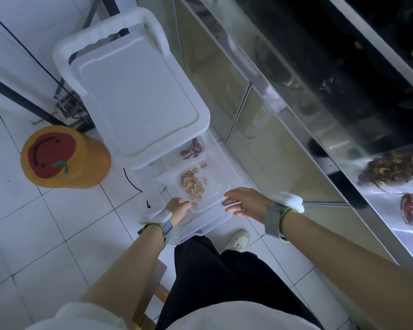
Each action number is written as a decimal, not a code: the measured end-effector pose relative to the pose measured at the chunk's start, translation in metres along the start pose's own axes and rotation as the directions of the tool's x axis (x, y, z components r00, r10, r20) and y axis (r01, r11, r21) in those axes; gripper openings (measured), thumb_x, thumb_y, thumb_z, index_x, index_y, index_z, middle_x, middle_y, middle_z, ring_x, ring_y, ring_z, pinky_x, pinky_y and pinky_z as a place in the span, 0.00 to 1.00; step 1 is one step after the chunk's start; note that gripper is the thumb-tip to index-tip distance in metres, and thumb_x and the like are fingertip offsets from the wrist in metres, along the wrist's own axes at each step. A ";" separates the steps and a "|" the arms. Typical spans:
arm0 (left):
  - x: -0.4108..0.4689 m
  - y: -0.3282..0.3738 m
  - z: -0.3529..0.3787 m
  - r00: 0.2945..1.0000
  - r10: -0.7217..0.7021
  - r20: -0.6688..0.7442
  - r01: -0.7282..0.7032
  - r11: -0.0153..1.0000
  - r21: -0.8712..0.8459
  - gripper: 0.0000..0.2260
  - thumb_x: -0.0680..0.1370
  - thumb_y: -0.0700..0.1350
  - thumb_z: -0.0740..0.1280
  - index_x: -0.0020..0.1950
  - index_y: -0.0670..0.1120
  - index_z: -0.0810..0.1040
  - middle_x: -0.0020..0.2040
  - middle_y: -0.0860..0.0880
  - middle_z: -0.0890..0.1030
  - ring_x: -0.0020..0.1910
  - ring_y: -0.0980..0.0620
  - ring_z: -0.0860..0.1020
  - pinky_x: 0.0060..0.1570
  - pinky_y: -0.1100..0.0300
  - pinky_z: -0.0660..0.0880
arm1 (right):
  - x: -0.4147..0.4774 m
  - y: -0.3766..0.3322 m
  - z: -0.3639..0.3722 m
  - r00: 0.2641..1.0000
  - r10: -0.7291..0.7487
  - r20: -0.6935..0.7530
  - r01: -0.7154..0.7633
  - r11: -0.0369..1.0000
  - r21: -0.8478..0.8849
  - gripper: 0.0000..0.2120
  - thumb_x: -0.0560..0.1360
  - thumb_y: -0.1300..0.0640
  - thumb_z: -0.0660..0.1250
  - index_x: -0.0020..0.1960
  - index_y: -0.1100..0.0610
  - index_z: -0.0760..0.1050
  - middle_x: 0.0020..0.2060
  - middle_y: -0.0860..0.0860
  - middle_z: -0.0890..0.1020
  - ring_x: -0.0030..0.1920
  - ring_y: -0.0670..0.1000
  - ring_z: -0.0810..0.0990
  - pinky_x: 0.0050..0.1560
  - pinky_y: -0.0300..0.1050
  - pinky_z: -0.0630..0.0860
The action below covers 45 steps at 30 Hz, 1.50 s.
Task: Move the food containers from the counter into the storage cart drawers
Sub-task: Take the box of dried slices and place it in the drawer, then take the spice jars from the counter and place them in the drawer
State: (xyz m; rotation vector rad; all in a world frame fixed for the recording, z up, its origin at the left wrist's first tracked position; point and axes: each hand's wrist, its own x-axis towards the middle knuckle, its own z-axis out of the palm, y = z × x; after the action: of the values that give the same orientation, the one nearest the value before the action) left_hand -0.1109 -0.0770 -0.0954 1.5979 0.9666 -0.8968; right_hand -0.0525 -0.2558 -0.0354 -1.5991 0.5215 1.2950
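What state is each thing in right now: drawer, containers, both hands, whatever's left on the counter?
Cart drawer: pulled open.
Container of tan slices: lying in the drawer, near its front.
Container of red pieces: in the drawer, farther back, partly under the cart top.
Left hand: fingers curled at the tan container's near edge.
Right hand: open, empty, at the drawer's front right.
Containers on the counter: at least two, not yet moved.

Cool, fairly dim daylight; glare on the steel counter at right. Wide-angle bending at the edges, slight softness overall, deep black far right.
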 end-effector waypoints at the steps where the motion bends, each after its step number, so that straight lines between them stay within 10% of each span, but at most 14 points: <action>1: 0.000 0.000 -0.001 1.000 0.011 -0.015 -0.010 1.000 0.017 0.02 0.78 0.37 0.57 0.50 0.40 0.66 0.42 0.46 0.70 0.38 0.51 0.70 0.38 0.58 0.68 | 0.000 0.000 0.000 1.000 0.000 0.002 0.000 1.000 -0.001 0.08 0.78 0.55 0.58 0.55 0.57 0.69 0.43 0.51 0.78 0.38 0.48 0.77 0.41 0.38 0.70; 8: -0.020 0.026 -0.005 0.993 0.088 -0.077 -0.081 0.993 0.083 0.02 0.78 0.37 0.59 0.49 0.42 0.68 0.50 0.43 0.71 0.49 0.47 0.71 0.52 0.52 0.71 | -0.014 -0.008 -0.016 0.998 -0.064 -0.019 0.065 0.997 0.030 0.08 0.77 0.55 0.60 0.54 0.56 0.71 0.41 0.49 0.79 0.38 0.47 0.77 0.41 0.38 0.70; 14: -0.048 0.062 0.004 0.981 0.190 -0.038 -0.188 0.981 0.039 0.08 0.79 0.37 0.59 0.41 0.46 0.71 0.36 0.51 0.73 0.32 0.56 0.72 0.22 0.71 0.72 | -0.032 -0.016 -0.033 0.989 -0.138 -0.054 0.141 0.987 0.077 0.06 0.77 0.56 0.60 0.52 0.57 0.71 0.39 0.50 0.79 0.36 0.48 0.77 0.38 0.38 0.69; 19: -0.066 0.107 0.016 0.958 0.286 -0.031 -0.280 0.953 0.119 0.04 0.78 0.38 0.58 0.52 0.45 0.69 0.46 0.45 0.74 0.35 0.53 0.73 0.35 0.65 0.70 | -0.058 -0.031 -0.061 0.969 -0.228 -0.098 0.237 0.966 0.103 0.04 0.78 0.57 0.59 0.50 0.56 0.70 0.38 0.50 0.78 0.35 0.47 0.76 0.35 0.37 0.67; 25: -0.091 0.165 0.037 0.921 0.383 0.077 -0.389 0.886 0.253 0.10 0.77 0.38 0.59 0.38 0.49 0.69 0.42 0.45 0.70 0.42 0.49 0.72 0.34 0.63 0.64 | -0.086 -0.045 -0.092 0.926 -0.333 -0.178 0.352 0.932 0.090 0.09 0.78 0.56 0.58 0.40 0.52 0.71 0.37 0.48 0.79 0.34 0.45 0.76 0.35 0.37 0.66; 31: -0.123 0.226 0.073 0.819 0.567 0.091 -0.566 0.772 0.288 0.15 0.79 0.40 0.59 0.65 0.41 0.69 0.53 0.45 0.76 0.51 0.52 0.74 0.34 0.66 0.67 | -0.126 -0.065 -0.133 0.852 -0.456 -0.259 0.474 0.880 0.010 0.09 0.79 0.57 0.58 0.40 0.52 0.71 0.37 0.48 0.78 0.32 0.43 0.77 0.34 0.35 0.67; 36: -0.148 0.278 0.102 0.694 0.710 0.120 -0.704 0.635 0.317 0.16 0.78 0.41 0.60 0.66 0.41 0.70 0.63 0.42 0.77 0.56 0.46 0.78 0.40 0.64 0.72 | -0.166 -0.081 -0.175 0.756 -0.558 -0.343 0.573 0.817 -0.066 0.10 0.79 0.55 0.56 0.55 0.56 0.73 0.47 0.49 0.80 0.42 0.47 0.79 0.50 0.40 0.72; 40: -0.166 0.314 0.124 0.591 0.791 0.157 -0.774 0.502 0.386 0.17 0.78 0.44 0.61 0.66 0.43 0.70 0.63 0.43 0.77 0.61 0.45 0.76 0.63 0.52 0.72 | -0.196 -0.096 -0.207 0.617 -0.634 -0.466 0.658 0.740 -0.136 0.11 0.79 0.58 0.56 0.59 0.58 0.71 0.47 0.51 0.79 0.44 0.48 0.78 0.42 0.35 0.70; 45: -0.182 0.352 0.147 0.463 0.864 0.197 -0.806 0.318 0.498 0.20 0.77 0.47 0.62 0.69 0.44 0.67 0.64 0.47 0.76 0.63 0.48 0.74 0.59 0.60 0.67 | -0.214 -0.109 -0.245 0.344 -0.725 -0.597 0.757 0.590 -0.280 0.07 0.77 0.65 0.59 0.54 0.57 0.69 0.43 0.52 0.77 0.36 0.41 0.76 0.37 0.30 0.69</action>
State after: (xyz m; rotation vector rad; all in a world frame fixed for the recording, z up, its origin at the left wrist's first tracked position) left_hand 0.1253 -0.3041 0.1720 2.2844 -0.2329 -0.2880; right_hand 0.0822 -0.4730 0.1941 -1.8980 0.1456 -0.0478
